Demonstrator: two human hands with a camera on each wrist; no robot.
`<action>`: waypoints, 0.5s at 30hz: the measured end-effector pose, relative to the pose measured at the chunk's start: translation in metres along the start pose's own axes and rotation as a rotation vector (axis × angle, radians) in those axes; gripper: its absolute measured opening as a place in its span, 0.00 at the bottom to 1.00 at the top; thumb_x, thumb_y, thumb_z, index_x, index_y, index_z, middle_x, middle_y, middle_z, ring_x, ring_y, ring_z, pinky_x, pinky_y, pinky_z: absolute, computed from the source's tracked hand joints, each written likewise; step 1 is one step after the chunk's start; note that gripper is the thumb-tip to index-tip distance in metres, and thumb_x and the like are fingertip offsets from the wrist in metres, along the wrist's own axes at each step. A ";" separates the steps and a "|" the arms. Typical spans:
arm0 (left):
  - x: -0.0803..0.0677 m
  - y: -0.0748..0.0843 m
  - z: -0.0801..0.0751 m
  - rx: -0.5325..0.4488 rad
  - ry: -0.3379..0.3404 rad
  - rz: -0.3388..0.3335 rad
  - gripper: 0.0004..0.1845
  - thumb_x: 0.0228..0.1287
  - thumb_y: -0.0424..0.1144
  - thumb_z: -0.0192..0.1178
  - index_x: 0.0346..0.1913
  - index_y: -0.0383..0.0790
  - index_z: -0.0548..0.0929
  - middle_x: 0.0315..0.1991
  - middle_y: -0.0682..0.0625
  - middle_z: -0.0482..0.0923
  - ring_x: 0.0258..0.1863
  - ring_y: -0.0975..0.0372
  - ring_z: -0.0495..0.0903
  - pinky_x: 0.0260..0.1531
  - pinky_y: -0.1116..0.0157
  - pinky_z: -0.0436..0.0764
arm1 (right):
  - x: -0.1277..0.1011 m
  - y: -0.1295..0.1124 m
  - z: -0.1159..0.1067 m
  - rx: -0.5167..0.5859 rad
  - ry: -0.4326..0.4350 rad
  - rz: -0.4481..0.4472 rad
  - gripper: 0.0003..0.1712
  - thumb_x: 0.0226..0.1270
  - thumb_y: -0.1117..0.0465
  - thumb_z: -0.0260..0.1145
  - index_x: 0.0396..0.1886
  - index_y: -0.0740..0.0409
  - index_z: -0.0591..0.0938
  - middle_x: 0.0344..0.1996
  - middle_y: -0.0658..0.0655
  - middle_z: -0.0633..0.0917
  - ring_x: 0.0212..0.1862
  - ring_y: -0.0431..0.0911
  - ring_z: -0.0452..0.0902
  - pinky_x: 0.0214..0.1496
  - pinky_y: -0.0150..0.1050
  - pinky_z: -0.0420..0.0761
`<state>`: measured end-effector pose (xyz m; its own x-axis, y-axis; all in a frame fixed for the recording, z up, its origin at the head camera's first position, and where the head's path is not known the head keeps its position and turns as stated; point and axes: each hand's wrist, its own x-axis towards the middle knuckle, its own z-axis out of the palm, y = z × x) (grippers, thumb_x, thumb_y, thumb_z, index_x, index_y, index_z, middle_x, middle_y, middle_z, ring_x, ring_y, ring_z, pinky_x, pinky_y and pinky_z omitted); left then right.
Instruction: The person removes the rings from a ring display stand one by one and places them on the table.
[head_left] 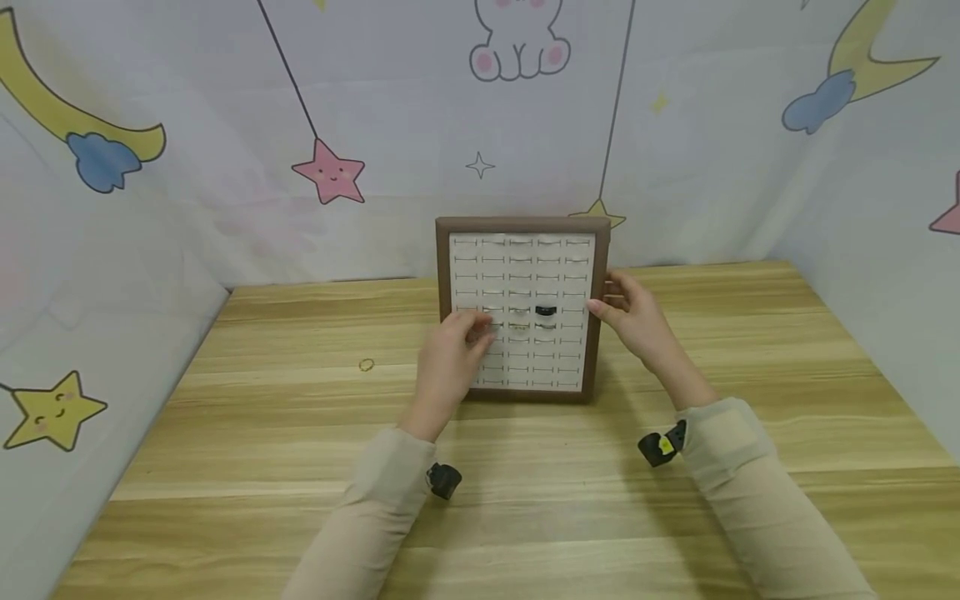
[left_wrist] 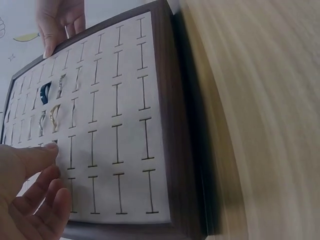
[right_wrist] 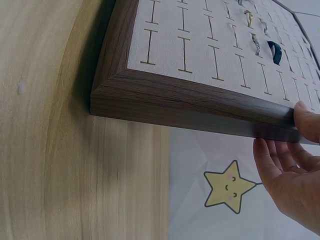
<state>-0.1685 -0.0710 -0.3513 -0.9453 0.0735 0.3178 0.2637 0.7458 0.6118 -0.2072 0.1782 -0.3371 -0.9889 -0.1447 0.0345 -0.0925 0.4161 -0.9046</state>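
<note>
A ring display board (head_left: pixel 534 367) with a brown frame and white slotted face stands tilted on the table. My left hand (head_left: pixel 452 354) is at its left part, thumb and forefinger tips at a slot around a small ring (right_wrist: pixel 240 2), mostly hidden. Beside those fingertips sit a gold ring (left_wrist: pixel 54 118) and a silver ring (left_wrist: pixel 41 123). Another silver ring (left_wrist: pixel 61 86) and a black ring (head_left: pixel 546 311) sit in the neighbouring row. My right hand (head_left: pixel 634 321) grips the board's right edge, thumb on the front of the frame and fingers behind.
A loose gold ring (head_left: pixel 366 365) lies on the wooden table (head_left: pixel 300 433), left of the board. Behind the table hangs a pale cloth (head_left: pixel 405 108) printed with stars and moons. Another cloth side (head_left: pixel 892 275) borders the table on the right.
</note>
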 end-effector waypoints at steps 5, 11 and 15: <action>0.001 0.002 0.005 0.015 0.007 -0.038 0.10 0.61 0.37 0.64 0.45 0.41 0.84 0.46 0.48 0.83 0.42 0.59 0.82 0.42 0.63 0.82 | -0.001 -0.001 0.001 0.005 -0.004 0.000 0.36 0.72 0.60 0.57 0.73 0.66 0.55 0.65 0.71 0.67 0.68 0.64 0.64 0.68 0.57 0.68; 0.003 0.004 0.007 0.047 0.013 -0.040 0.08 0.62 0.39 0.64 0.42 0.41 0.83 0.44 0.48 0.82 0.42 0.59 0.82 0.43 0.63 0.82 | -0.003 -0.002 0.000 -0.004 -0.005 0.006 0.37 0.72 0.59 0.57 0.73 0.65 0.54 0.66 0.71 0.66 0.68 0.64 0.63 0.68 0.57 0.67; 0.004 0.006 0.009 0.061 0.018 -0.045 0.08 0.62 0.40 0.64 0.41 0.41 0.82 0.43 0.48 0.81 0.40 0.59 0.82 0.41 0.64 0.82 | -0.003 -0.002 0.000 -0.010 -0.004 0.004 0.37 0.72 0.59 0.57 0.74 0.65 0.53 0.67 0.71 0.66 0.68 0.64 0.63 0.68 0.58 0.67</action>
<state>-0.1720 -0.0605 -0.3530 -0.9521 0.0275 0.3045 0.2085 0.7868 0.5809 -0.2042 0.1782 -0.3353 -0.9888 -0.1462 0.0295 -0.0898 0.4255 -0.9005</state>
